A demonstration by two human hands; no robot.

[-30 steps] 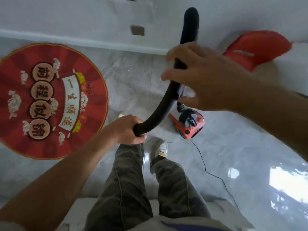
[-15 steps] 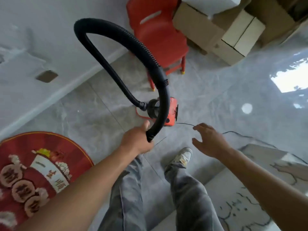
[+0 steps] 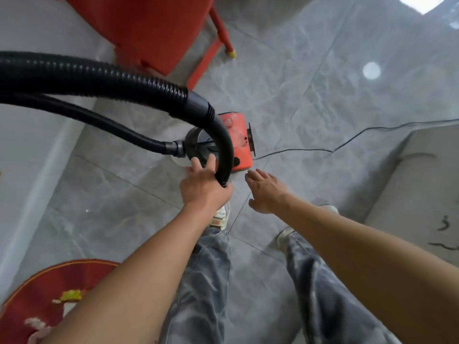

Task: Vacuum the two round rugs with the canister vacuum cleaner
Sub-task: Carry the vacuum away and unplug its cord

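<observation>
Grey shiny tiles cover the floor, and the vacuum sits on them in the middle of the view, just in front of the person's feet. It is red with a black round front. The black hose loops up from it, runs off the left edge and comes back.

Half a second ago the view was farther back. Now it is much closer to the vacuum. The cardboard boxes have slipped out of view, and the red chair is cut off at the top. Less of the rug shows now, only a red piece in the bottom left corner.

The left hand still grips the smooth end of the hose, with the thumb and first finger poking toward the vacuum. The right hand has moved nearer the vacuum. Its fingers are spread and it holds nothing. The fingertips are just beside the red body, but not touching.

No words can be read. The rug's yellow and white marks are blurry and partly under the left arm.

The hose hides part of the vacuum's front. A thin black cord runs from the vacuum to the right edge. A pale mat with dark squiggles lies at the right, cut off too. The left arm hides part of one shoe.
</observation>
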